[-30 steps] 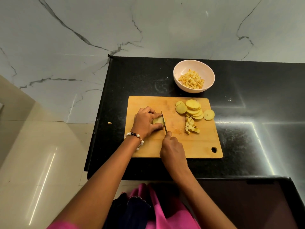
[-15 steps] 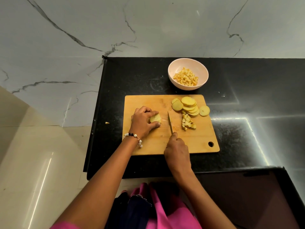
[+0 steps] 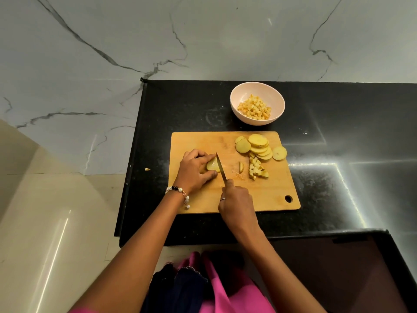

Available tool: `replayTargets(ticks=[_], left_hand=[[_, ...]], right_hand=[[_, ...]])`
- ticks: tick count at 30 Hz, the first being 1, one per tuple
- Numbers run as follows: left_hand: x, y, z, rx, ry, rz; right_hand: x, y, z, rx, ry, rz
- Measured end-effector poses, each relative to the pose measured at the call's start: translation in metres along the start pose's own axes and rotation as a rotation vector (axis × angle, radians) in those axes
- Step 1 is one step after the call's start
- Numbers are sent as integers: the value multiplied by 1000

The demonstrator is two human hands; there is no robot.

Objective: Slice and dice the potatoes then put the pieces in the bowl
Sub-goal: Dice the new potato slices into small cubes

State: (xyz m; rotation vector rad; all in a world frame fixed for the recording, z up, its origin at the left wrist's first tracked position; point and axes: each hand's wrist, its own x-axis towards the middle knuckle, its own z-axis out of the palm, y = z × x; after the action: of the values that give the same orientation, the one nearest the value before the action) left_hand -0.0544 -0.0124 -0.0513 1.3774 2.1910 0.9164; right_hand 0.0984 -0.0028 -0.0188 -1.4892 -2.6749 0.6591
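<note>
Black counter [image 3: 180, 114], left hand [image 3: 194, 170] gripping potato [image 3: 212, 165] (board's [image 3: 266, 195] left edge), right hand [image 3: 237, 202] gripping knife [image 3: 220, 167]

Countertop [image 3: 180, 105] black, faintly speckled. Wall [image 3: 90, 53] pale grey marble, dark veins. Cutting board [image 3: 266, 195] light wood. Bowl [image 3: 243, 91] pale pink; diced potato [image 3: 255, 109] yellow-orange. Slices [image 3: 257, 141] pale yellow. Bracelet [image 3: 178, 190] white and black beads. Clothing [image 3: 232, 297] pink.

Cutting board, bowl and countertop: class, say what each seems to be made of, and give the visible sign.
Cutting board: probably wood or bamboo, matt tan with faint grain.
Bowl: smooth pale pink; plastic or glazed ceramic, cannot tell which.
Countertop: likely polished black stone, speckled, mirroring light streaks.
</note>
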Motion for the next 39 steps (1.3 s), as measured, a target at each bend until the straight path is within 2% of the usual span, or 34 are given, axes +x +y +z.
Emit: replayTargets(ticks=[6,11,17,22,33,39], left_hand=[[4,3,3,-19,37,-37],[6,3,5,1,44,-33],[3,2,6,-9,61,-30],[4,0,4,-12,50,-15],[-2,0,3,-39,100,23],[-1,-2,1,-30,97,42]], right_hand=[[-3,-16,-4,-110,23,-38],[7,-25,1,-99,97,-97],[-38,-7,11,-109,37,-62],[-10,-13,7,-141,34,-34],[-12,25,-3,7,49,154],[-10,11,-1,88,60,17]])
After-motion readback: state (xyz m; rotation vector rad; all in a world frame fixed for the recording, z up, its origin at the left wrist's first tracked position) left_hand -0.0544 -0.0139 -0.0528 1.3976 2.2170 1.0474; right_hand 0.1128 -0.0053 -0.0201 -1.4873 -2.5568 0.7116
